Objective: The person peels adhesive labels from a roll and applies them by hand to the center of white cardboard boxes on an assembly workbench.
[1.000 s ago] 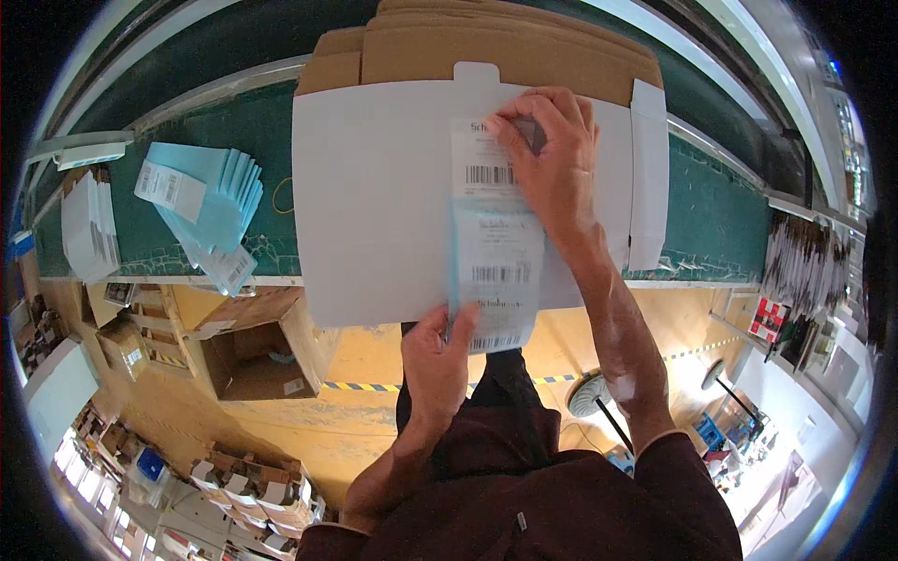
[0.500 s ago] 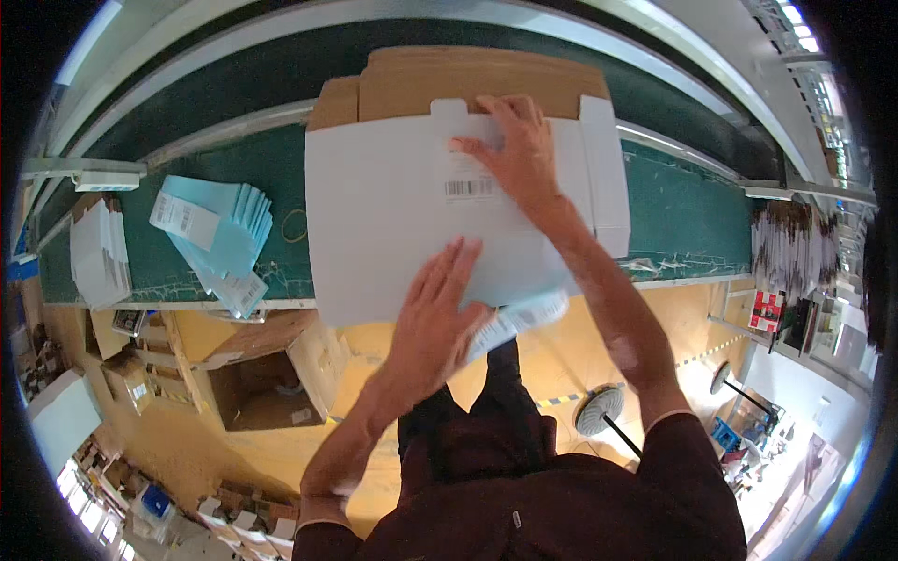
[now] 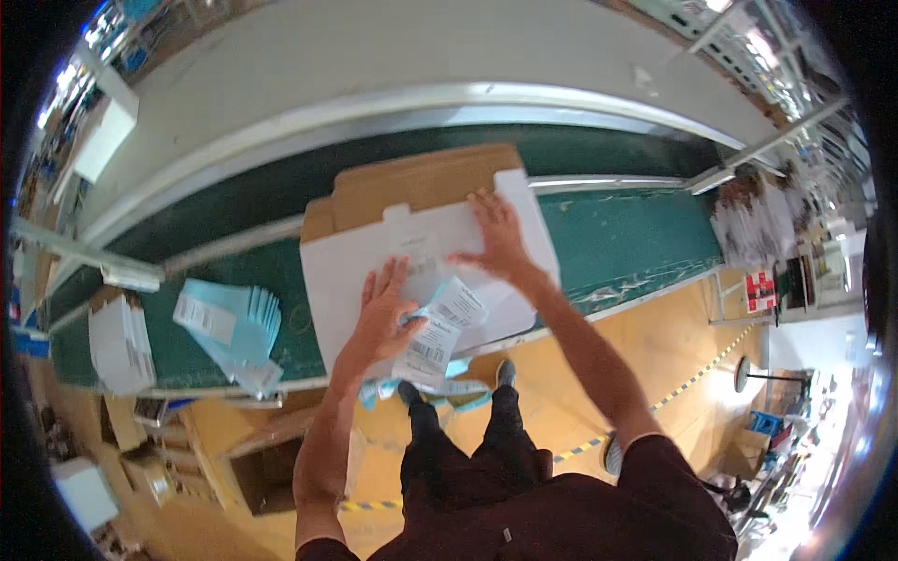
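A flat white cardboard box blank point(image 3: 346, 280) lies on the green bench in front of me, over brown cardboard point(image 3: 430, 178). My left hand point(image 3: 379, 318) rests near the blank's middle, fingers stretched forward. A strip of white barcode labels on light blue backing point(image 3: 435, 341) hangs from that hand beside its thumb; the exact grip is partly hidden. On the blank's right part lies my right hand point(image 3: 500, 243), its fingers spread and nothing in it. Between the two hands a pale label point(image 3: 418, 260) shows on the blank, just below its tab.
Left on the green bench point(image 3: 636, 234) sits a fanned stack of light blue label sheets point(image 3: 234, 323). Beyond it stand folded white cartons point(image 3: 122, 346). A bundle of stacked cardboard point(image 3: 758, 220) is at the far right. Blue scraps point(image 3: 472, 388) lie on the floor near my feet.
My view has shifted, so the bench sits lower. The left hand has moved forward onto the blank with the label strip; the right hand has flattened out on the blank.
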The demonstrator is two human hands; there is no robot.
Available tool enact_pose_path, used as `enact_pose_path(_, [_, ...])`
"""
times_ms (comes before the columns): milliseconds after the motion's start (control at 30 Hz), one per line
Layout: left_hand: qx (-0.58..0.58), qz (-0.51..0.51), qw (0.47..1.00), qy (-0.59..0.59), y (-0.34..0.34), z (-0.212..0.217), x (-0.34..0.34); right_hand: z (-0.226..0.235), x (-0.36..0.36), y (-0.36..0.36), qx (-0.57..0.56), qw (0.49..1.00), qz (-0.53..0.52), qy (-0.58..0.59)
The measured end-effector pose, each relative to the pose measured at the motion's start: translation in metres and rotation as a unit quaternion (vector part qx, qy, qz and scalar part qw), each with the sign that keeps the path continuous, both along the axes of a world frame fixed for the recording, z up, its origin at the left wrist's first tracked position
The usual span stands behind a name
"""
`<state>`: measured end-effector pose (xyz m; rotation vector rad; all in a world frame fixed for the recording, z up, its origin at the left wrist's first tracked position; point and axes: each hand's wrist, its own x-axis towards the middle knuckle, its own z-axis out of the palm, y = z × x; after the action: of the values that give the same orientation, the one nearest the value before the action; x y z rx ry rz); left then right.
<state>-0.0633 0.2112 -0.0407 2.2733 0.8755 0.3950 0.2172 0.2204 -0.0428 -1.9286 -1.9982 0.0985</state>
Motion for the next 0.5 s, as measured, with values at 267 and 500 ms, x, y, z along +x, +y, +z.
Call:
enact_pose_path(267, [-0.032,-0.024,0.999,0.030,0.037,-0.025,-0.011,-0.006,0.040,-0.039,-0.051,0.985,-0.160,0.033])
enact_pose_path(500, [0.060,0.176,0.981,0.051,0.011,-0.028,-0.092,-0.026,0.075,-0.071,-0.029,0.920,-0.163,0.356])
